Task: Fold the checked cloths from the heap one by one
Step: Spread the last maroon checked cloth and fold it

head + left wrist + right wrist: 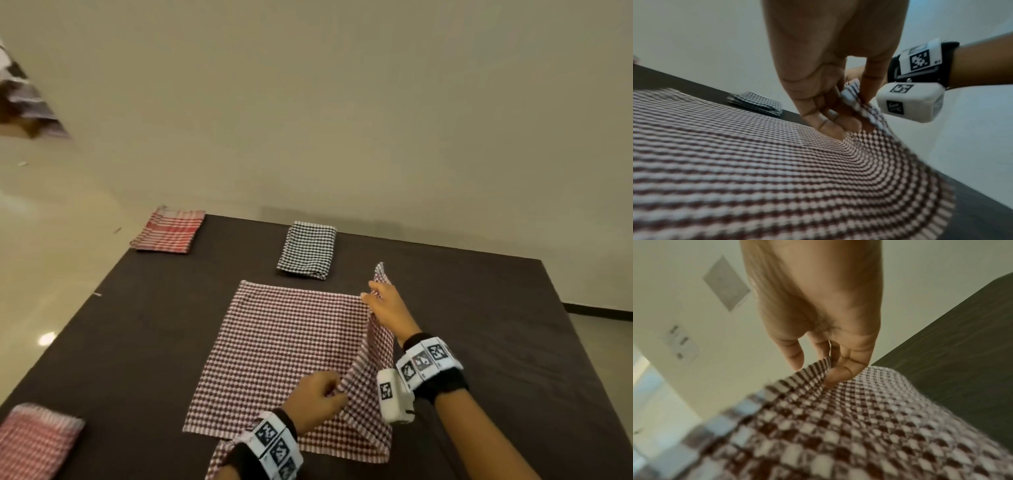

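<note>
A dark red and white checked cloth (281, 346) lies spread on the dark table (137, 325), its right side lifted. My left hand (317, 397) pinches the near part of that raised right edge. My right hand (385, 303) pinches the far right corner, held up off the table. In the left wrist view my left hand (838, 113) grips the cloth (756, 178) edge between thumb and fingers. In the right wrist view my right hand (824, 363) holds the striped hem of the cloth (849, 426).
A folded black checked cloth (307, 250) lies beyond the spread one. A folded red checked cloth (169, 230) sits at the far left corner, and another red one (34, 442) at the near left edge. A blurred heap of cloths (24, 99) shows at upper left.
</note>
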